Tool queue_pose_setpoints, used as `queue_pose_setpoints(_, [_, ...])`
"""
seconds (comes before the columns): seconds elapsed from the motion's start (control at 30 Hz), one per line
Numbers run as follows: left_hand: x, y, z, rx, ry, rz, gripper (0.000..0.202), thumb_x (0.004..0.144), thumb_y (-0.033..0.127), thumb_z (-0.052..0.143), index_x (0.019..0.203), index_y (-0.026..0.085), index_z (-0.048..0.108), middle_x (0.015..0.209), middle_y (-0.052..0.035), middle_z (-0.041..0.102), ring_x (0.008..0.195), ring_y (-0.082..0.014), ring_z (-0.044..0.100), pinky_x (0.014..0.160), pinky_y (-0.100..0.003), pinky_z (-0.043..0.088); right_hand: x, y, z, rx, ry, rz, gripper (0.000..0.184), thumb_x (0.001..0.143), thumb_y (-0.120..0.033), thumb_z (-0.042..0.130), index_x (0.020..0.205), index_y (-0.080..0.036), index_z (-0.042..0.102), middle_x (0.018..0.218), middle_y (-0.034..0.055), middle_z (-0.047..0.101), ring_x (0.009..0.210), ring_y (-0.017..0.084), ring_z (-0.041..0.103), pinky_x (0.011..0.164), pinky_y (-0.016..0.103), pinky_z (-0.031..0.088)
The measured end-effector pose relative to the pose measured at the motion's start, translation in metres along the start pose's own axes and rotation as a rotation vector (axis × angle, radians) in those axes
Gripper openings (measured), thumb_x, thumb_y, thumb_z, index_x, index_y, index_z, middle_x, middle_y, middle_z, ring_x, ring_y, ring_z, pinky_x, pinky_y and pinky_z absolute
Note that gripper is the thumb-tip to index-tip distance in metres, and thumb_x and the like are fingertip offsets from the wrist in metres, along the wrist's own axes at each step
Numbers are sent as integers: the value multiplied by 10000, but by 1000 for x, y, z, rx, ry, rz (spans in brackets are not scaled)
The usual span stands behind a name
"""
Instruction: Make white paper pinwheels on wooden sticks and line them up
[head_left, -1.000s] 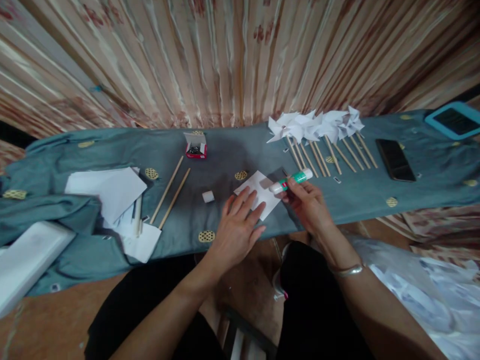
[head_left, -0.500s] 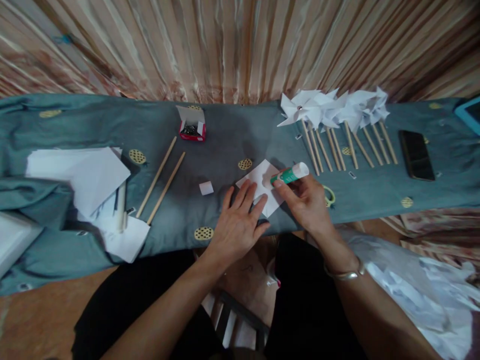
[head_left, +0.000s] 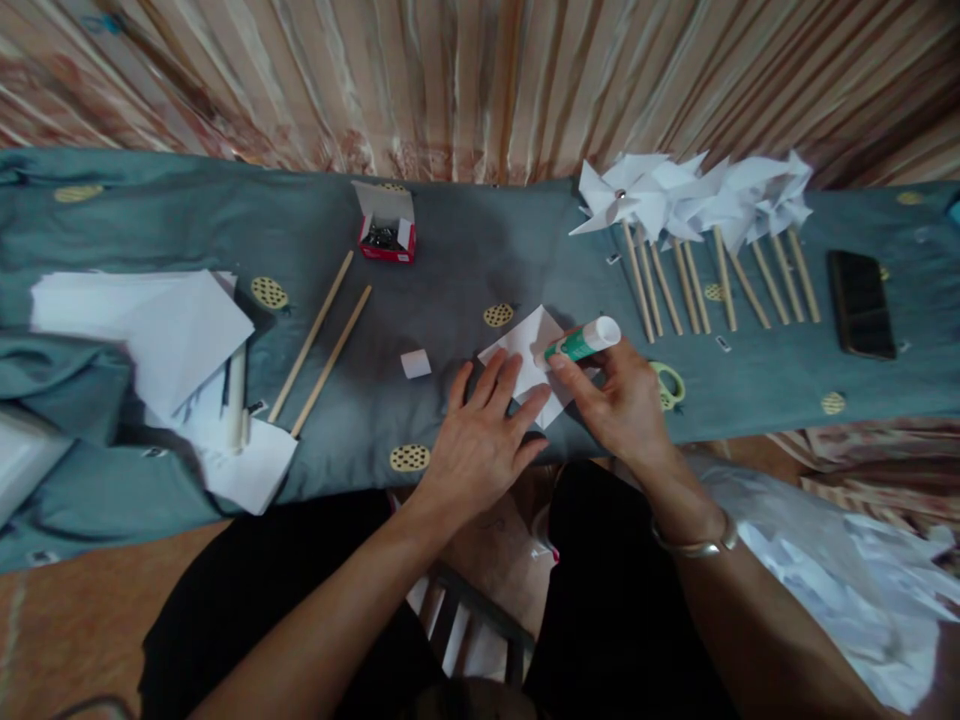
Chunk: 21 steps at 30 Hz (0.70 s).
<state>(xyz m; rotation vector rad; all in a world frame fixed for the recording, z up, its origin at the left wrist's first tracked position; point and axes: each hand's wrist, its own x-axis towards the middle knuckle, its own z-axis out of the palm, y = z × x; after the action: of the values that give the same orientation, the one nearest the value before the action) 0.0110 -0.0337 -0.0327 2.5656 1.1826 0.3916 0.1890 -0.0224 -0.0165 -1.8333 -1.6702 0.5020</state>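
Note:
A folded piece of white paper (head_left: 541, 322) lies on the cloth in front of me. My left hand (head_left: 484, 430) rests on its near left side with the fingers spread. In my right hand (head_left: 619, 395) is a green and white glue stick (head_left: 581, 342), held slanted with its lower end at the paper; my fingers hide part of the sheet's right side. Left of the paper sits a small white paper square (head_left: 415, 363). Green-handled scissors (head_left: 667, 385) lie just beyond my right hand, their blades hidden.
Paper pinwheels on sticks (head_left: 679, 205) lie at the back right, beside a dark phone (head_left: 861, 303). An open red box (head_left: 388, 240) of small metal pieces stands at the back. Two wooden sticks (head_left: 311, 335) and stacked white paper (head_left: 180, 330) lie leftward. A plastic bag (head_left: 817, 560) hangs low right.
The view has shifted slightly. My right hand still holds the glue stick against the paper, its tip at nearly the same place; my left hand keeps its position on the sheet.

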Motion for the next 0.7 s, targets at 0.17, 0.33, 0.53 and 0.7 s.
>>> queue_pose_setpoints(0.17, [0, 1, -2, 26, -7, -2, 500, 894, 434, 533, 1355, 256, 457, 1502, -146, 382, 1425, -317, 281, 1133, -564, 235, -1, -3, 2, -56, 65, -125, 300, 864, -459, 581, 986, -185, 600, 842, 65, 697, 768, 234, 661, 699, 368, 505])
queue_pose_setpoints(0.33, [0, 1, -2, 31, -7, -3, 501, 896, 446, 524, 1356, 256, 460, 1497, -142, 391, 1425, -317, 282, 1135, -566, 238, 2, -3, 3, -97, 82, -176, 268, 864, -451, 586, 955, -199, 600, 824, 65, 685, 761, 237, 658, 693, 376, 509])
queue_pose_setpoints(0.53, [0, 1, -1, 33, -3, -4, 495, 895, 450, 528, 1346, 254, 477, 1491, -138, 401, 1420, -316, 291, 1134, -565, 246, 3, -3, 5, -103, 80, -200, 277, 873, -472, 566, 942, -204, 591, 825, 67, 681, 776, 239, 654, 706, 385, 513])
queue_pose_setpoints(0.7, [0, 0, -1, 27, -4, -4, 493, 893, 450, 531, 1342, 252, 482, 1493, -143, 395, 1423, -318, 284, 1138, -567, 235, 4, -2, 5, -109, 71, -204, 286, 883, -471, 549, 966, -200, 590, 847, 74, 686, 793, 244, 659, 714, 388, 514])
